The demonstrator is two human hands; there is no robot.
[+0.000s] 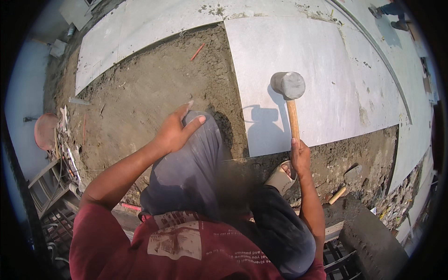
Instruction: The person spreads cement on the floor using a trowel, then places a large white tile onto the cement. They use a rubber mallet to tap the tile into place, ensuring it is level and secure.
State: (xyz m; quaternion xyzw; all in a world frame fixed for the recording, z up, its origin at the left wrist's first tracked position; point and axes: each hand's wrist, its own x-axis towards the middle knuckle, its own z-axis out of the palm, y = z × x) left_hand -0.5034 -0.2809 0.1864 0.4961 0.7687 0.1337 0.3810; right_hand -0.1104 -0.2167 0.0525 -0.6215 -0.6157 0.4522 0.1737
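Observation:
My right hand (300,156) is closed around the wooden handle of a rubber mallet (293,114). The mallet's grey head is raised over a large pale tile (254,51), and its shadow falls on that surface. My left hand (173,130) rests on my bent knee, fingers stretched out and thumb apart, with nothing in it. Beyond that knee spreads a bed of wet grey-brown mortar (163,79), bordering the tile's left edge. My right foot, in a light sandal (280,179), is by the tile's near edge.
More pale tiles (105,51) line the far side. A red stick (197,51) lies on the mortar. At right are a tool with a wooden handle (337,195) and a grey board (373,242). A reddish basin (46,132) stands left. Another person's legs (394,11) show far right.

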